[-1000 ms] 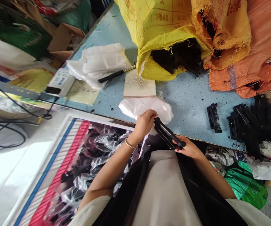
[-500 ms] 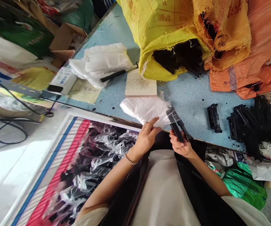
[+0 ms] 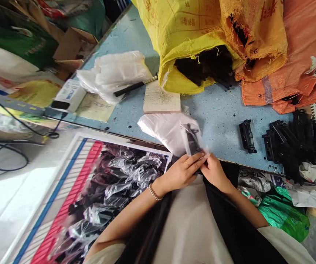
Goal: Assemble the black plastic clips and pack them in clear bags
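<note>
A black plastic part (image 3: 192, 141) sits inside a clear plastic bag (image 3: 183, 132) at the table's front edge. My left hand (image 3: 181, 171) is closed around the lower end of the bagged part, its fingers over the front. Close beside it, my right hand (image 3: 215, 173) pinches the bag's loose end, partly smeared by motion. Beneath and to the left of the bagged part lies a stack of flat clear bags (image 3: 159, 126), pressed at the back by a wooden block (image 3: 162, 101). The part's lower end is hidden by my fingers.
Yellow sack (image 3: 174, 69) and orange sack (image 3: 259, 90) lie at the back, black pieces inside the yellow one. A single black part (image 3: 247, 136) and a black pile (image 3: 284, 141) are at right. A crate (image 3: 90, 157) of bagged parts stands below left. A black-handled tool (image 3: 129, 88) lies behind.
The black part has gone deeper into the bag and shifted slightly left. My left hand, open before, has closed on it. My right hand has let go of the part and now grips the bag's end.
</note>
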`<state>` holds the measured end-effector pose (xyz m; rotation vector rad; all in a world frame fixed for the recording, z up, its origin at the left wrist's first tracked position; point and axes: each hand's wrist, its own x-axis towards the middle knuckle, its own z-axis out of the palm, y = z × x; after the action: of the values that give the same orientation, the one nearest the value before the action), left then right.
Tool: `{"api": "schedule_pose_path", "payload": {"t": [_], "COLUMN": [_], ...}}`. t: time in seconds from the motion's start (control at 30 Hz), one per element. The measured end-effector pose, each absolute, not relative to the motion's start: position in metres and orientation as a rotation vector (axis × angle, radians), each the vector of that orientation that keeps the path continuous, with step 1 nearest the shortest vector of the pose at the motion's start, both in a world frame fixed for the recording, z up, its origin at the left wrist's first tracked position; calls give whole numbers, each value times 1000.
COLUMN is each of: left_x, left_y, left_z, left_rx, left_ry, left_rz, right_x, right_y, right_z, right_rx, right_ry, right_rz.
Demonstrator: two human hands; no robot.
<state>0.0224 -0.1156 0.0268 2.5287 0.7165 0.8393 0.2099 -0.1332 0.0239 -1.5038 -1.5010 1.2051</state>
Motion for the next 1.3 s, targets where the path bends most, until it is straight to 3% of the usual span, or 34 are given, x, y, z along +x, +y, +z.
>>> {"api": "schedule_pose_path", "payload": {"t": [0.07,0.13,0.3,0.4,0.47,0.67,0.93,1.0,1.17,1.3], "left_x": [4,-28,-122,-140,-126,-25,-2,-9,-11,-7], "left_y": [-123,-130,-136,-128,-119,-79,-25,-20,-22,-26], "left_z": [44,60,41,6,-8,-8,-16,-12,-5,-8], "left_rx": [2465,2370,2294,2256,2231,2253,2212,2065,1794,1917], "left_ry": [811,979,1402,1709,1775,1474,1384,1297,1342,1329], "left_rz": [868,811,288,30,72,721,559,640,743,745], "right_x": [220,245,338,364,361,330,342,343,310,267], "right_y": [-136,-131,-81,-54,-48,-62,-78,-80,-98,-113], "right_z": [36,44,35,20,12,8,5,2,12,23], "right_rx": [-1348,-1348,-2093,-2361,-2329,-1983,-2031,-2070,-1691,-1457], "right_ry": [-1630,-1674,-1607,-1669,-1776,-2028,-1857,-1727,-1030,-783], "right_rz": [1401,1369,375,134,155,257,314,451,1441,1890]}}
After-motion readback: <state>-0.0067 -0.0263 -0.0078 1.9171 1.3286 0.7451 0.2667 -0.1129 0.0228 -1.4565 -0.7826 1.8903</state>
